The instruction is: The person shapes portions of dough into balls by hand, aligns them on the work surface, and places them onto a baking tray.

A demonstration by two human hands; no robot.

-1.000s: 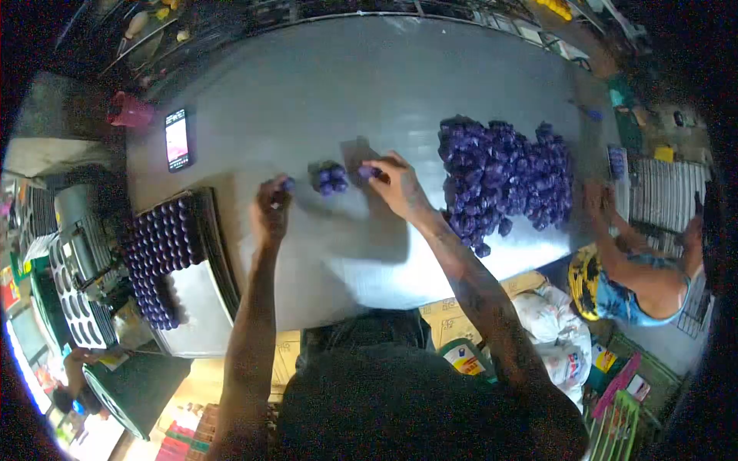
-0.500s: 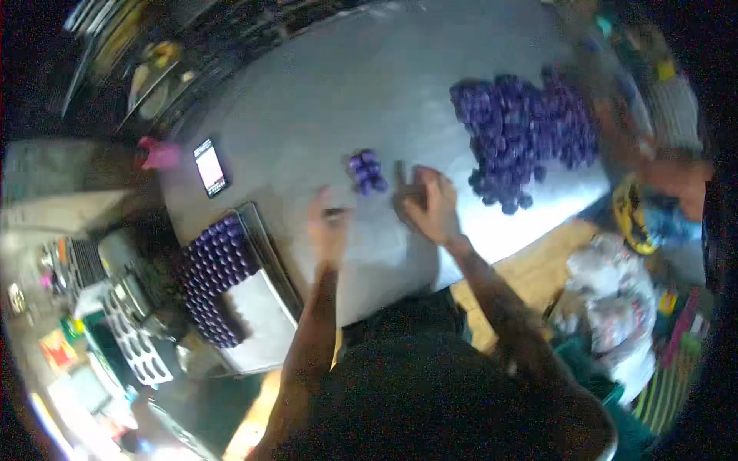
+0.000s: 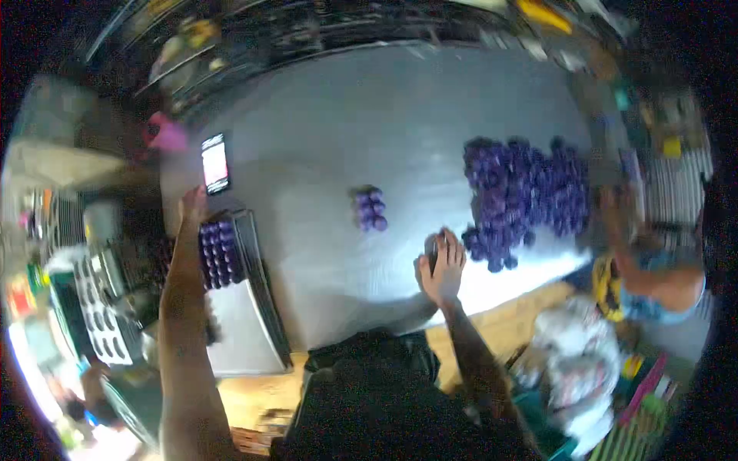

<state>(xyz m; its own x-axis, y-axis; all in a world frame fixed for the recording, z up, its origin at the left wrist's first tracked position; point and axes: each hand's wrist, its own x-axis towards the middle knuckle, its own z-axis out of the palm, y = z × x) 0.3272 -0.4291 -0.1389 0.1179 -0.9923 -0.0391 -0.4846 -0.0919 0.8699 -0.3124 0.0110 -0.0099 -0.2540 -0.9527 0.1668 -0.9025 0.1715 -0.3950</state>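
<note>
My left hand (image 3: 194,203) reaches to the phone (image 3: 216,164), its fingertips at the phone's lower edge; whether they touch the screen is too blurred to tell. Below that hand lies a tray (image 3: 244,330) with rows of dark purple balls (image 3: 219,253) on part of it. My right hand (image 3: 442,265) rests low over the grey table (image 3: 346,115), fingers slightly apart, nothing visible in it. Between the hands sits a small cluster of purple pieces (image 3: 370,209). A large heap of purple pieces (image 3: 526,192) lies right of my right hand.
A co-worker's arm (image 3: 626,257) is at the table's right edge, beside stacked trays (image 3: 673,192). A pink container (image 3: 167,133) stands at the back left. White bags (image 3: 573,353) lie at the lower right, and a perforated white panel (image 3: 102,315) is at the left.
My left hand has moved left from near the small cluster to the phone. My right hand has moved away from the cluster, lower and rightward. The camera view has shifted too.
</note>
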